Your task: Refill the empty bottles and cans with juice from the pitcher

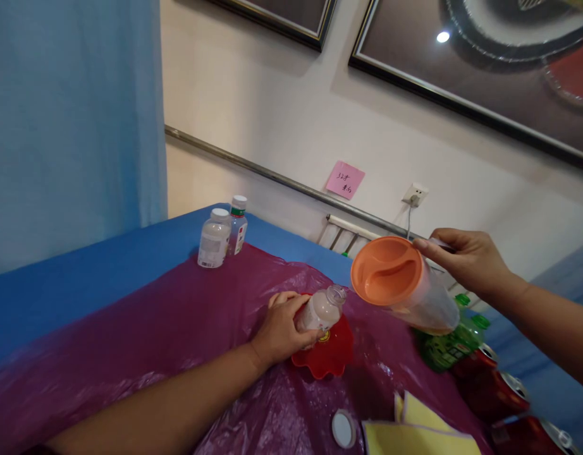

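Observation:
My left hand [288,325] is wrapped around a small clear bottle [321,308] with a white label and no cap on its mouth. The bottle leans to the right above a red scalloped dish [327,357]. On the right, my right hand [466,256] grips the handle of a translucent pitcher [431,303] with an orange lid [386,270]. The pitcher is tilted with its lid toward the bottle, and a gap shows between them. A little liquid seems to lie low in the pitcher. A white cap [343,430] rests near the front edge of the picture.
Two white-capped bottles, one larger [214,239] and one slimmer [238,226], stand at the back left. Green bottles [446,347] and several red cans [493,395] line the right side. Yellow cloths [419,436] lie in front. Purple plastic sheeting [177,316] covers the blue surface [144,246].

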`<state>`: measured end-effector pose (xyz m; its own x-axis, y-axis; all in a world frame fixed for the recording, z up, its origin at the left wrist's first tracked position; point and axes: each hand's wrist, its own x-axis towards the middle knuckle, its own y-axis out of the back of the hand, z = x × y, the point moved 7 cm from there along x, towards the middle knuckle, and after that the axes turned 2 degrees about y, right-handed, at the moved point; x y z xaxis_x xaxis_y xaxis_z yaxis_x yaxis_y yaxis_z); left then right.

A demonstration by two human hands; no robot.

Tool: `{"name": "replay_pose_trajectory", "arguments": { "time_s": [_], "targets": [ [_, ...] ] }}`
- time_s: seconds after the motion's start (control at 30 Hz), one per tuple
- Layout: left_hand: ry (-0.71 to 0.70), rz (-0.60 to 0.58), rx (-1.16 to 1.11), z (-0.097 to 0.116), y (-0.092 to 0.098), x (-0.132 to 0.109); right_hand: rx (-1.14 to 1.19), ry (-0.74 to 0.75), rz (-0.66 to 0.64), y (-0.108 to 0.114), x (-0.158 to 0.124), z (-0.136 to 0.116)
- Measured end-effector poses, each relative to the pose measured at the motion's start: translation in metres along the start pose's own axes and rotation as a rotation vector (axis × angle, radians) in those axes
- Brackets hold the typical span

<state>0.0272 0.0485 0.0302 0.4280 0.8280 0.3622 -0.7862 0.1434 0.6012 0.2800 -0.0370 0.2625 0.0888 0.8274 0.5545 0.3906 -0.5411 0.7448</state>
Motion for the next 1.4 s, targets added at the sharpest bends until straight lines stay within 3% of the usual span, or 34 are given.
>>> {"name": "replay_pose_trajectory", "arguments": {
  "time_s": [0.67,1.4],
  "targets": [
    [0.025,-0.049,-0.042,0.002,0.000,-0.001,-0.026,0.022,0.017,0.002,0.007,-0.006],
    [0.007,-0.028,-0.046,0.001,0.001,-0.004,-0.069,0.027,0.018,0.011,0.008,-0.023]
  ]
}}
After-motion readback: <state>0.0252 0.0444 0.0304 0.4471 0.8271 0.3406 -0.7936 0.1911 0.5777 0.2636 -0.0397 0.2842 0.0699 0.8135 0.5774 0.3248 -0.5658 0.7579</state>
